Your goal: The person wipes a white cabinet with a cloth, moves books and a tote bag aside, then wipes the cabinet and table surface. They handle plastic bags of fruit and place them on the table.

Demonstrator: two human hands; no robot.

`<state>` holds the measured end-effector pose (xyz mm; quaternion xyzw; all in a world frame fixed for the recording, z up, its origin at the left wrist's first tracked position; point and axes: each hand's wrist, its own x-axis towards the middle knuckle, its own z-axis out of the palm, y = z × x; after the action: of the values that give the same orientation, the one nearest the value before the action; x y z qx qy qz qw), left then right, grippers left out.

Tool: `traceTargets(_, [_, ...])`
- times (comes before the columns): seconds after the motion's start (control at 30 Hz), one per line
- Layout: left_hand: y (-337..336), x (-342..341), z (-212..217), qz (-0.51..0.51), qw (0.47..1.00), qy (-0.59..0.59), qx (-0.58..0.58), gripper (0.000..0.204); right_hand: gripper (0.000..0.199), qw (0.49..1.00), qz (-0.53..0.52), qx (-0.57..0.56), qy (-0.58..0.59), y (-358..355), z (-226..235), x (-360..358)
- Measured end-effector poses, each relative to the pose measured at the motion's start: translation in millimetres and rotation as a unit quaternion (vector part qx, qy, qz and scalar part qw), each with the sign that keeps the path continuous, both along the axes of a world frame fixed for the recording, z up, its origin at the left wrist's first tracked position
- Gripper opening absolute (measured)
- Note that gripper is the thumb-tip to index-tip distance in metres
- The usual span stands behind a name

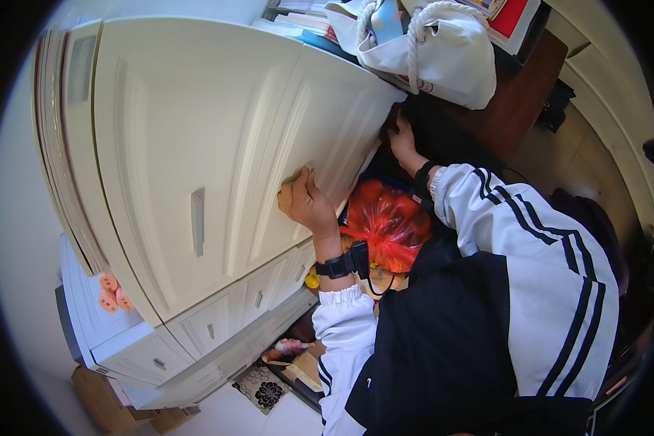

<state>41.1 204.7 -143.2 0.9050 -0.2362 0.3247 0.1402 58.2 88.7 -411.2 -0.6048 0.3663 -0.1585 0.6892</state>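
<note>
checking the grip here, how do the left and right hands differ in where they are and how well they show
The left hand grips the edge of the cream cabinet door, in plain light; the right hand reaches into the dark gap behind that door, partly shadowed. The left hand sits nearer the red plastic bag, the right higher up, under the white tote bag. Both wear black wrist straps and white sleeves.

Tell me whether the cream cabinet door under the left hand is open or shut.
Open: the cabinet door is swung out, the left hand gripping its free edge, with a dark gap behind it.
</note>
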Motion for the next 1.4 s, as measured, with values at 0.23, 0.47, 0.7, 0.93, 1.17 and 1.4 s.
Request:
traceTargets(0.23, [-3.6,1.9,3.2,-0.013,0.999,-0.002,-0.03,0.012,0.045,0.967,0.002,0.25,0.036,57.4,-1.8,8.0])
traceTargets(0.47, [16.0,-16.8,10.0,-0.022,0.998,0.056,-0.016,0.023,0.043,0.971,-0.008,0.195,0.137,98.9,-26.9,13.1])
traceTargets(0.7, [77.7,-112.3,-24.2,0.024,0.991,0.117,-0.054,0.019,0.029,0.879,0.313,-0.234,0.273,102.6,-27.9,2.5])
traceTargets(0.93, [164.2,-163.5,-64.8,0.145,0.96,0.215,-0.101,0.015,0.026,0.578,0.497,-0.55,0.341,119.2,19.1,4.1])
traceTargets(1.17, [195.4,-184.5,-83.3,0.156,0.951,0.211,-0.166,0.016,0.02,0.519,0.459,-0.646,0.321,139.0,11.9,-6.6])
traceTargets(1.4, [217.1,-195.9,-87.5,0.163,0.935,0.221,-0.223,0.014,0.026,0.559,0.445,-0.655,0.247,144.6,-19.3,-9.3])
